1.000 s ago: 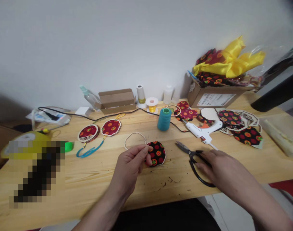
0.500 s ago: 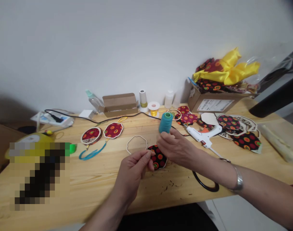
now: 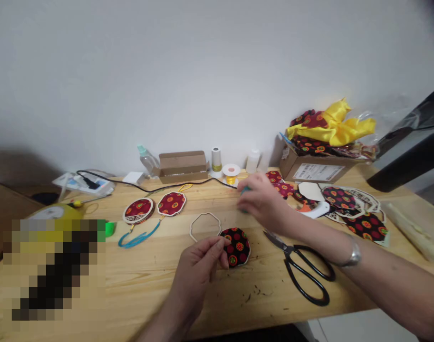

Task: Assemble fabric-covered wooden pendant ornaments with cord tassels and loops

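My left hand (image 3: 202, 261) is pinched closed just left of a black flowered fabric piece (image 3: 239, 247); what its fingertips hold is too small to make out. A thin scalloped wooden ring (image 3: 191, 228) lies behind it. My right hand (image 3: 261, 202), blurred, wraps round the teal thread spool (image 3: 244, 191), which is mostly hidden by the fingers. Below the right forearm lie black-handled scissors (image 3: 288, 249). The white glue gun (image 3: 318, 210) is partly covered by that arm.
Two red fabric pendants (image 3: 171, 204) with teal cords lie left of centre. Along the wall stand an open brown box (image 3: 183, 172), a yellow thread spool (image 3: 231, 176) and bottles. A carton (image 3: 309, 166) of fabric is at back right. A black cable crosses the table.
My right hand has moved up and away with the teal spool, uncovering the scissors and more of the black fabric piece. The left hand keeps its pinch. The view has tilted slightly upward.
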### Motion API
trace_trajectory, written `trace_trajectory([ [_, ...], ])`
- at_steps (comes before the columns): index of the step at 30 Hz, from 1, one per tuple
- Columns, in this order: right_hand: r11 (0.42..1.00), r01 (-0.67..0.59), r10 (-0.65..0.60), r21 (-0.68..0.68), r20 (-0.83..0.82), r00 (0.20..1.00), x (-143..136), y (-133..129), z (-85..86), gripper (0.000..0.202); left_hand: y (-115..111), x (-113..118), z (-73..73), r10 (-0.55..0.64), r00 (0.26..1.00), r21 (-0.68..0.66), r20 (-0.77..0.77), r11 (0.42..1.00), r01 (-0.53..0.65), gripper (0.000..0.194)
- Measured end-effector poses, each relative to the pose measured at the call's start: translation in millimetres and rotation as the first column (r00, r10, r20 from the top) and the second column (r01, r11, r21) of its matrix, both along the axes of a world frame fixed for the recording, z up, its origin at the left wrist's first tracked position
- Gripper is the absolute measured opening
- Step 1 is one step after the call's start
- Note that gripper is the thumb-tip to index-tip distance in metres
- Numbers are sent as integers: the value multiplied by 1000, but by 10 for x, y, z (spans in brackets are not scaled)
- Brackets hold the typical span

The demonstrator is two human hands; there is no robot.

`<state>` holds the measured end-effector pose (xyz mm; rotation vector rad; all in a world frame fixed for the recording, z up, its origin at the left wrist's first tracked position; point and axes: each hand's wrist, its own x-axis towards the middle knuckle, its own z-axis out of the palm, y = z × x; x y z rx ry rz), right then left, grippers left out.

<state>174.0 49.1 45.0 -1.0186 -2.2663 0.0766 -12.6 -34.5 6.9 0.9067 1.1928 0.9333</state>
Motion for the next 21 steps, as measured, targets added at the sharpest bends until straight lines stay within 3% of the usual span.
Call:
trace_trajectory([
  [2,977,37,-101,-211,-304,947,99,102,236,12,-8,10,-2,-5,1000,-18,9,1000,5,28],
  [4,933,48,-248,-356,-541,803,229,146,510,12,-22,20,0,-2,1000,-31,14,1000,2,28],
  [7,939,73,-312,-336,-743,593,426,38,912,11,-34,39,2,25,1000,-37,11,999,-25,28],
  [10,939,278,-340,-201,-651,679,506,-232,1085,11,-27,66,-2,26,999,-53,21,998,-25,30],
  [12,884,448,-461,-132,-407,789,447,-425,976,10,-22,92,-7,5,1000,-73,29,997,-2,33],
  [13,877,467,-479,-114,-295,827,387,-511,859,9,-22,107,-10,-9,999,-85,35,996,12,34],
  [15,916,370,-395,-158,-185,900,238,-644,562,11,-28,141,-17,-32,998,-112,50,993,38,36],
  [18,896,291,-363,-334,-174,915,67,-700,232,11,-45,187,-35,-56,995,-133,77,989,66,36],
  [19,885,285,-372,-369,-191,908,50,-666,214,12,-50,198,-43,-63,994,-132,85,989,74,36],
  [21,876,294,-404,-383,-248,881,87,-516,334,13,-59,214,-59,-75,993,-123,94,989,87,36],
])
